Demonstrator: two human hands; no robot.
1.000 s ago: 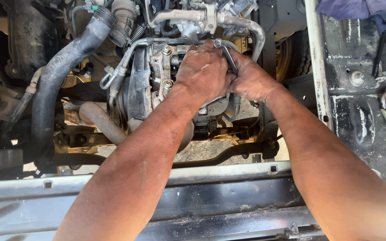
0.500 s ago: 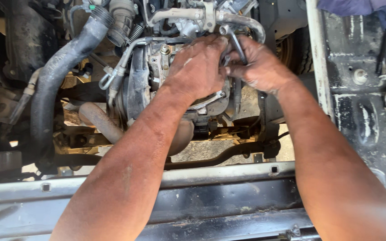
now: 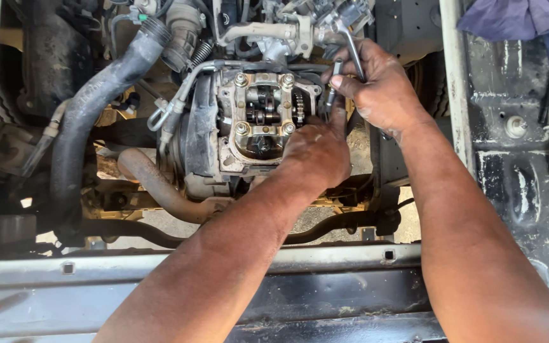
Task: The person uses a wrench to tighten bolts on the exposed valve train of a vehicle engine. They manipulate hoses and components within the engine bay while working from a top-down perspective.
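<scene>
Both hands have come off the middle of the engine since a moment ago: they sat bunched together over it then, covering it, and now the open engine top (image 3: 260,121) lies bare to view, with its four bolts at the corners and the small chain sprocket showing on the right side. The right hand (image 3: 382,92) has moved up and to the right, and its grip is closed around a thin metal wrench (image 3: 352,54) whose upper end reaches a fitting near the top edge of the engine bay; the thumb and forefinger also pinch a small dark part (image 3: 333,89) just beside the sprocket. The left hand (image 3: 318,152) has dropped lower, to the right lower corner of the open engine top, fingertips touching the metal there; I cannot tell whether its grip is around anything, since only the back of the hand shows. A thick black hose (image 3: 90,108) curves down the left side of the bay, well apart from both hands. A purple rag (image 3: 522,19) lies at the top right corner on the dark frame (image 3: 516,190).
</scene>
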